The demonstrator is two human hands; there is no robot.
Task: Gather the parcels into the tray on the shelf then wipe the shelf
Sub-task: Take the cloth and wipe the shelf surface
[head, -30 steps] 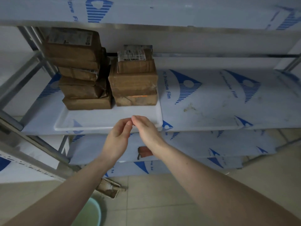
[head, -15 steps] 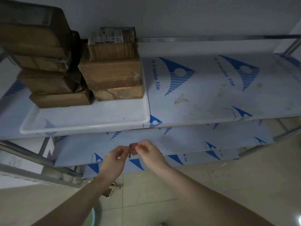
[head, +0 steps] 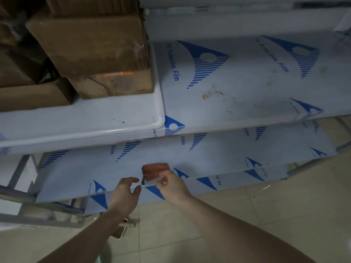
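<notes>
Reaching to the lower shelf (head: 76,173), the right hand (head: 171,184) seemingly pinches a folded red cloth (head: 155,170), left hand (head: 125,192) loosely spread beside it.

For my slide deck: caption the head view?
Both hands reach for a red cloth below the parcel tray.

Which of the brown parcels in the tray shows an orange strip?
The bottom brown cardboard parcel of the right-hand stack in the white plastic tray, nearest the tray's front right corner. An orange strip runs along its top front edge; the others show plain brown.
</notes>
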